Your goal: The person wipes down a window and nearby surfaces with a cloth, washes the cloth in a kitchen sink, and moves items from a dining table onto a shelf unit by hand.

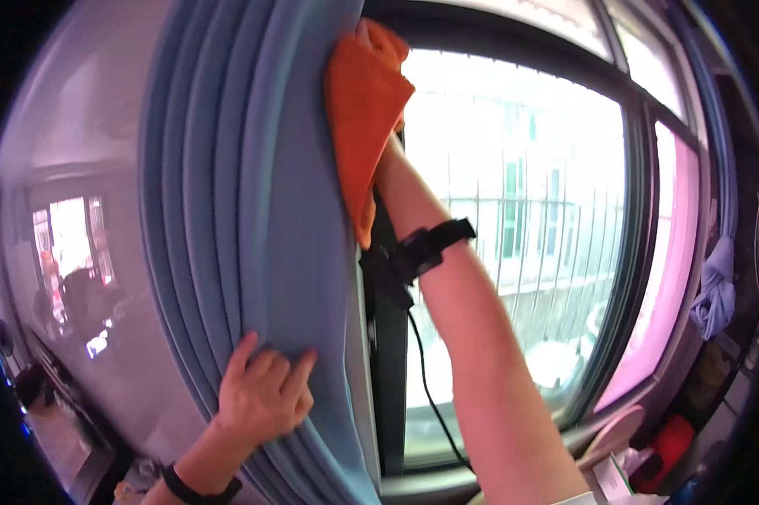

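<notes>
A long blue curtain [304, 252] hangs in folds beside the window. My left hand [266, 394] is on its lower part, back of the hand toward me, with bent fingers closed on the fabric. Higher up, my right arm reaches to the top of the window's left side. My right hand [399, 118] grips an orange cloth [364, 101], which hides most of its fingers. The cloth hangs down in a point over the curtain's edge and the dark window frame [390, 337]. A black strap with a box-like device [413, 257] and a cable is around my right wrist.
Behind the window glass [514, 168] are vertical bars. A glossy pale wall [85, 194] with reflections stands left of the curtain. At right hangs a knotted blue curtain [716, 286]. Several items, including a red object [672, 446], lie at lower right.
</notes>
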Demonstrator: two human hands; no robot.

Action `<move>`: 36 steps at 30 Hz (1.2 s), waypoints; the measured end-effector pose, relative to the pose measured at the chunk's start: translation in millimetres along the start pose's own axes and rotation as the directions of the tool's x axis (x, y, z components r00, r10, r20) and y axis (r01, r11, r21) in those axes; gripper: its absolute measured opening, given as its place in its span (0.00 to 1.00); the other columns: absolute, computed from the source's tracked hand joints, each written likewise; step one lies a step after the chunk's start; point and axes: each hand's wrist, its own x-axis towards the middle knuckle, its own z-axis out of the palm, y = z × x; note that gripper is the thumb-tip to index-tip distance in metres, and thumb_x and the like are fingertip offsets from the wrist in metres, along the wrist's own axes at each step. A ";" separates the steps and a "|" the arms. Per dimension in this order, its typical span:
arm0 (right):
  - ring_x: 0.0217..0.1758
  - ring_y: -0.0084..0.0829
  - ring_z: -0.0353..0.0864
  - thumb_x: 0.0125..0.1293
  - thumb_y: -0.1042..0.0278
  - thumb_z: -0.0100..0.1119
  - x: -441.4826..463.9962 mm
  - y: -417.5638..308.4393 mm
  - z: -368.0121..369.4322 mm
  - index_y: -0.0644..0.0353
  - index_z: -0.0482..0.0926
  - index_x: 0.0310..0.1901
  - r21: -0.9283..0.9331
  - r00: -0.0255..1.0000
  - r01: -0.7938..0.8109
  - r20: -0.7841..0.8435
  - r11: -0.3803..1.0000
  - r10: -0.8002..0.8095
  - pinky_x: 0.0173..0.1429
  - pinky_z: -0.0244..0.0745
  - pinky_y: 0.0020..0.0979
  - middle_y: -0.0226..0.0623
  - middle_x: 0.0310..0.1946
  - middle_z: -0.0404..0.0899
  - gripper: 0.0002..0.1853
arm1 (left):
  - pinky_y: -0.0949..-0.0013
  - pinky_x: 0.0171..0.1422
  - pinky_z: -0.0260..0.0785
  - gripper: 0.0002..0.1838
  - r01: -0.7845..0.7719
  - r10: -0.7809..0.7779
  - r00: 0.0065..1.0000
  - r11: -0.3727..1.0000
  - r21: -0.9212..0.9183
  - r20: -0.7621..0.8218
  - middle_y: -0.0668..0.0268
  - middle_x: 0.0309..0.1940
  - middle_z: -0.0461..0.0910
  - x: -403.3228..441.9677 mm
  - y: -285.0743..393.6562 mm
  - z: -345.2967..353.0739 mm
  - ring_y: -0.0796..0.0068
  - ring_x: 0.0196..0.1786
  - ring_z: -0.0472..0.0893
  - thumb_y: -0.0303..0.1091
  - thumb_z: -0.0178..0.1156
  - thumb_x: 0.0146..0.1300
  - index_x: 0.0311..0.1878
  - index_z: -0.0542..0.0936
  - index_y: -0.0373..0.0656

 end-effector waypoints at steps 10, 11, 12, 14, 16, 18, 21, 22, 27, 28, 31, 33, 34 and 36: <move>0.66 0.48 0.59 0.65 0.61 0.43 101.0 57.7 9.7 0.56 0.69 0.57 -0.054 0.857 0.421 0.352 0.905 -0.377 0.68 0.55 0.43 0.45 0.62 0.66 0.20 | 0.57 0.69 0.57 0.17 -0.026 0.027 1.000 0.990 0.141 -0.005 0.72 0.18 0.67 4.3 -3.1 -3.4 0.76 0.29 0.72 0.37 0.55 0.42 0.37 0.85 0.50; 0.65 0.48 0.61 0.65 0.60 0.42 108.1 58.9 1.8 0.56 0.70 0.56 -0.189 0.817 0.402 0.515 0.896 -0.258 0.67 0.56 0.43 0.45 0.60 0.69 0.20 | 0.60 0.66 0.62 0.13 0.025 -0.040 0.990 0.993 0.114 0.136 0.69 0.24 0.76 10.3 2.6 -19.0 0.74 0.34 0.77 0.33 0.56 0.53 0.40 0.85 0.44; 0.64 0.47 0.63 0.65 0.58 0.41 113.8 60.4 -5.5 0.56 0.72 0.55 -0.322 0.758 0.395 0.643 0.860 -0.107 0.67 0.57 0.43 0.44 0.57 0.72 0.20 | 0.60 0.66 0.62 0.13 0.023 -0.036 0.992 0.994 0.105 0.121 0.69 0.24 0.76 8.3 0.6 -16.1 0.74 0.34 0.77 0.33 0.56 0.53 0.40 0.85 0.44; 0.61 0.45 0.69 0.65 0.53 0.41 125.2 82.4 -24.5 0.55 0.74 0.52 -0.344 0.688 0.571 0.696 0.745 -0.206 0.65 0.59 0.42 0.42 0.53 0.76 0.21 | 0.48 0.70 0.51 0.18 -0.033 0.030 0.999 0.983 0.180 0.016 0.67 0.19 0.68 0.0 -4.7 -3.2 0.70 0.29 0.73 0.38 0.55 0.38 0.34 0.84 0.47; 0.57 0.42 0.73 0.66 0.49 0.42 133.9 109.4 -61.5 0.53 0.75 0.53 -0.383 0.558 0.820 0.700 0.426 -0.446 0.64 0.62 0.42 0.41 0.53 0.76 0.22 | 0.50 0.69 0.55 0.16 -0.027 0.013 0.996 0.986 0.165 0.090 0.64 0.23 0.72 1.0 1.6 -12.2 0.67 0.32 0.75 0.36 0.55 0.44 0.37 0.84 0.44; 0.56 0.41 0.74 0.65 0.48 0.42 154.1 140.1 -109.8 0.52 0.75 0.53 -0.383 0.509 0.858 0.714 0.342 -0.480 0.63 0.63 0.41 0.41 0.53 0.76 0.23 | 0.52 0.68 0.58 0.15 -0.022 -0.006 0.985 0.988 0.154 0.175 0.61 0.27 0.77 8.4 7.6 -22.4 0.65 0.35 0.78 0.34 0.56 0.50 0.40 0.83 0.41; 0.50 0.42 0.79 0.63 0.46 0.44 182.7 166.0 -194.8 0.51 0.76 0.52 -0.527 0.654 0.745 0.700 0.410 -0.288 0.53 0.72 0.44 0.41 0.47 0.80 0.23 | 0.46 0.70 0.50 0.13 -0.045 0.015 0.985 0.984 0.173 0.170 0.64 0.25 0.75 17.5 13.3 -25.0 0.65 0.35 0.77 0.32 0.53 0.55 0.39 0.84 0.43; 0.46 0.42 0.80 0.63 0.47 0.45 206.6 190.7 -226.7 0.51 0.76 0.51 -0.634 0.706 0.689 0.696 0.351 -0.129 0.50 0.74 0.44 0.42 0.43 0.81 0.22 | 0.46 0.70 0.51 0.13 -0.038 0.001 0.983 0.979 0.199 0.181 0.64 0.25 0.74 16.2 13.3 -23.7 0.66 0.36 0.77 0.31 0.53 0.53 0.40 0.84 0.43; 0.39 0.29 0.78 0.59 0.65 0.52 243.9 241.3 -418.3 0.55 0.75 0.39 -0.535 0.716 0.608 0.688 -0.587 0.115 0.40 0.73 0.32 0.37 0.34 0.78 0.08 | 0.43 0.69 0.53 0.14 -0.040 -0.001 0.982 0.976 0.214 0.189 0.61 0.26 0.74 34.0 17.8 -21.1 0.64 0.36 0.77 0.29 0.52 0.52 0.40 0.84 0.42; 0.37 0.28 0.78 0.59 0.65 0.52 242.6 241.6 -438.9 0.54 0.74 0.35 -0.427 0.704 0.568 0.695 -0.704 0.147 0.37 0.72 0.32 0.36 0.32 0.77 0.05 | 0.42 0.68 0.54 0.14 -0.039 -0.009 0.978 0.973 0.226 0.210 0.61 0.26 0.74 33.8 17.2 -21.1 0.63 0.37 0.77 0.29 0.52 0.53 0.40 0.84 0.42; 0.32 0.25 0.76 0.58 0.65 0.52 226.8 227.0 -462.9 0.52 0.73 0.23 -0.158 0.608 0.448 0.776 -0.880 0.170 0.27 0.69 0.30 0.33 0.26 0.75 0.07 | 0.40 0.68 0.54 0.14 -0.028 -0.034 0.970 0.968 0.251 0.241 0.60 0.26 0.75 23.2 23.5 -11.9 0.62 0.37 0.78 0.30 0.52 0.53 0.40 0.84 0.42; 0.32 0.33 0.76 0.56 0.67 0.52 194.5 210.2 -469.8 0.56 0.76 0.26 -0.354 0.657 0.459 0.753 -0.815 0.043 0.31 0.69 0.38 0.39 0.27 0.75 0.05 | 0.39 0.67 0.55 0.14 -0.044 -0.034 0.964 0.958 0.284 0.263 0.59 0.27 0.78 22.8 21.8 -9.6 0.61 0.38 0.78 0.31 0.51 0.55 0.40 0.84 0.43; 0.35 0.41 0.77 0.54 0.68 0.53 172.6 196.1 -468.0 0.61 0.79 0.33 -0.525 0.712 0.463 0.700 -0.714 -0.053 0.38 0.71 0.46 0.46 0.29 0.76 0.08 | 0.39 0.67 0.55 0.14 -0.100 0.018 0.946 0.966 0.240 0.323 0.59 0.27 0.78 19.7 20.4 -8.2 0.61 0.38 0.78 0.31 0.51 0.55 0.40 0.84 0.43; 0.35 0.46 0.78 0.52 0.65 0.52 133.4 183.8 -489.7 0.62 0.80 0.29 -0.321 0.620 0.379 0.784 -0.868 -0.019 0.36 0.71 0.48 0.49 0.26 0.77 0.10 | 0.39 0.67 0.54 0.13 -0.104 0.049 0.984 0.940 0.324 0.173 0.59 0.27 0.78 14.6 15.8 -2.6 0.61 0.36 0.78 0.35 0.51 0.58 0.38 0.85 0.43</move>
